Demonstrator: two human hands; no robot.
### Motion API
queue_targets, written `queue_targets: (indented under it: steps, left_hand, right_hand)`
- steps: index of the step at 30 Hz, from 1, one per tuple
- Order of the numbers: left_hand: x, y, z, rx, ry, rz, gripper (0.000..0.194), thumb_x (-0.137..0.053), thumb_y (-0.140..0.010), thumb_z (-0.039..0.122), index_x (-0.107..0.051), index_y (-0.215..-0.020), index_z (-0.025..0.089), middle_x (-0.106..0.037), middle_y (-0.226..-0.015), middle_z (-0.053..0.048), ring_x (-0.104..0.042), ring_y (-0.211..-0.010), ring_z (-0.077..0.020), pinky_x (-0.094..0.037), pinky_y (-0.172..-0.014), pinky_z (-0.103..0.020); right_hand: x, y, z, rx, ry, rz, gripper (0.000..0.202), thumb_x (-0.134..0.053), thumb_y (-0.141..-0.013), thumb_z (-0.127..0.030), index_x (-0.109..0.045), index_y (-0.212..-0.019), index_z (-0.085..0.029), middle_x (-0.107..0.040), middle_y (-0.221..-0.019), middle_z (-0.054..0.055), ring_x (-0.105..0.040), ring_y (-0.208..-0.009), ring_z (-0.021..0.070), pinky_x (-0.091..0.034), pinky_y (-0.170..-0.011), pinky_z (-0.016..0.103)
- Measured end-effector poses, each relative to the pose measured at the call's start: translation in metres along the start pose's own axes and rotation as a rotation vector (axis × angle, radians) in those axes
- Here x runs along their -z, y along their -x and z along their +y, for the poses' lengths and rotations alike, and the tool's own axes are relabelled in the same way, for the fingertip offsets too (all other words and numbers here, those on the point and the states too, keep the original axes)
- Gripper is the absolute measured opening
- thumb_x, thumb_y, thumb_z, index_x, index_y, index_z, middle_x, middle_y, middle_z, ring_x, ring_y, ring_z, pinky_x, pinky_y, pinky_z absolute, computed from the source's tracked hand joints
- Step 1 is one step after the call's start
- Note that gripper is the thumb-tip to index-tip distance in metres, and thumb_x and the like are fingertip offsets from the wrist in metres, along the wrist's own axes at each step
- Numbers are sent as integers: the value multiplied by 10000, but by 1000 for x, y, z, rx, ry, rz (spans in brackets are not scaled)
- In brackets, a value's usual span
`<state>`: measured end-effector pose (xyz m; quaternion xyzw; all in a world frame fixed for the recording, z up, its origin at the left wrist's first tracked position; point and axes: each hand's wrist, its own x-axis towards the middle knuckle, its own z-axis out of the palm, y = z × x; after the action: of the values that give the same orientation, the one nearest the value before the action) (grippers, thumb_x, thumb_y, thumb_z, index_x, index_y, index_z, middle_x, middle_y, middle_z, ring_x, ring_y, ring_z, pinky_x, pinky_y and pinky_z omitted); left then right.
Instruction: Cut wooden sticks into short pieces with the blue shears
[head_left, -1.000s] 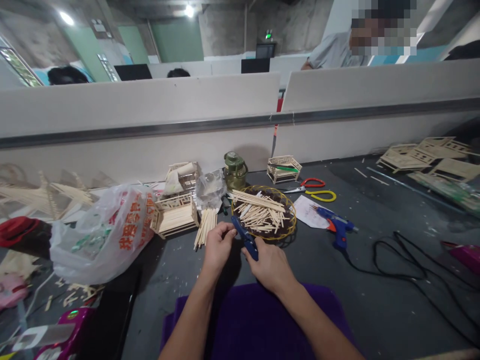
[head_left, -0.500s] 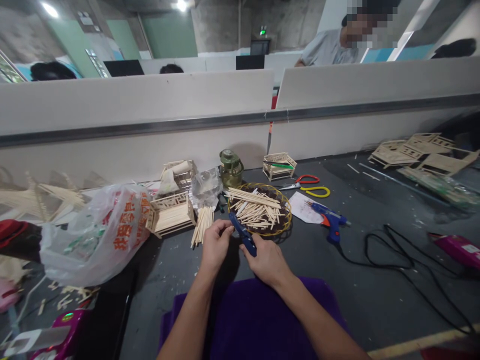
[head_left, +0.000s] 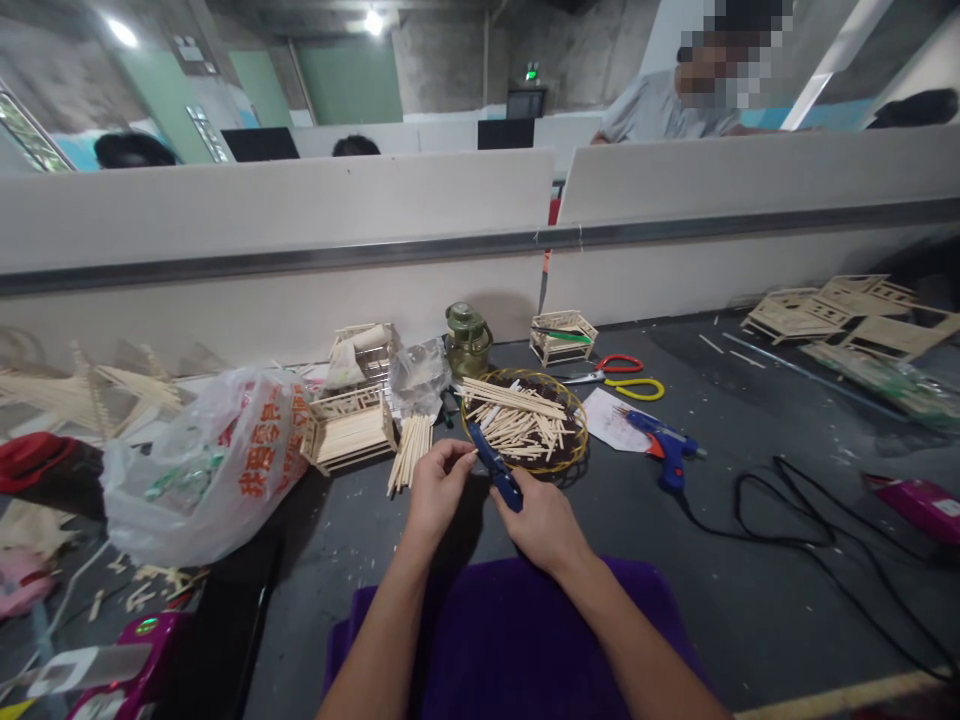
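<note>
My right hand [head_left: 546,520] is wrapped round a dark blue hand tool [head_left: 495,468], whose upper end points up and left toward my left fingertips. My left hand [head_left: 441,484] is pinched beside the tool; a small light piece, perhaps a stick end, shows at its fingertips, too small to tell. Just beyond the hands lies a yellow-rimmed basket [head_left: 584,437] of thin wooden sticks [head_left: 525,415]. A bundle of longer sticks [head_left: 411,452] rests on the table left of it, next to a small wooden bed-like frame [head_left: 349,432].
A white plastic bag [head_left: 202,470] stands at left. Behind the basket is a green jar [head_left: 468,342]. Scissors with red and yellow handles [head_left: 634,388], a blue glue gun [head_left: 667,445] and its black cable [head_left: 787,535] lie right. Wooden frames [head_left: 795,315] sit far right. A person stands beyond the partition.
The view has shifted slightly, so the table things appear a little to the right. The blue tool has turned a little in my right hand, and both hands remain close together.
</note>
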<state>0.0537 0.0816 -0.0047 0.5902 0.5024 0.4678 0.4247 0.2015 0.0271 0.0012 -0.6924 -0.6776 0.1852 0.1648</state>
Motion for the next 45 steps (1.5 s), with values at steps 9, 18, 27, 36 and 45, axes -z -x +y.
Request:
queue_targets:
  steps: [9,18,27,36,45]
  left_hand:
    - [8,11,30,-177,-79,-13,139,-574,-804,217,-700,-776,167,-534,-676,-8,-507,-667,-137,-372,-606,-220]
    - [10,16,33,-263,-125,-12,200,-509,-871,253,-690,-810,193,-493,-688,0,-487,-667,-133,-363,-630,-219]
    - [4,15,24,-210,-175,65,166,-527,-854,243,-654,-767,181,-504,-691,6,-491,-659,-129,-353,-619,-219]
    - [4,19,32,-226,-196,117,181,-507,-874,262,-666,-824,190,-545,-726,-7,-516,-681,-135,-378,-639,-225]
    - [3,18,23,-232,-329,120,176,-484,-874,195,-658,-844,197,-563,-752,-6,-533,-694,-132,-375,-639,-222]
  right_hand:
    - [12,14,-10,21,-34,38,206,-495,-849,-297,-540,-1031,-210,-689,-891,36,-650,-780,196,-353,-655,259]
    - [22,23,-13,58,-214,-79,711,-588,-758,-360,-309,-1398,-225,-457,-1347,100,-496,-1192,237,-397,-935,319]
    - [24,19,1,23,-163,-104,479,-514,-798,-202,-422,-1268,-228,-581,-1211,89,-574,-1101,233,-416,-853,297]
    - [19,23,-7,-68,-151,-18,225,-491,-860,-309,-424,-1052,-212,-676,-991,73,-668,-871,229,-415,-702,272]
    - [12,19,-7,-63,15,-145,294,-436,-892,-432,-582,-1017,-209,-709,-943,103,-665,-891,280,-402,-703,312]
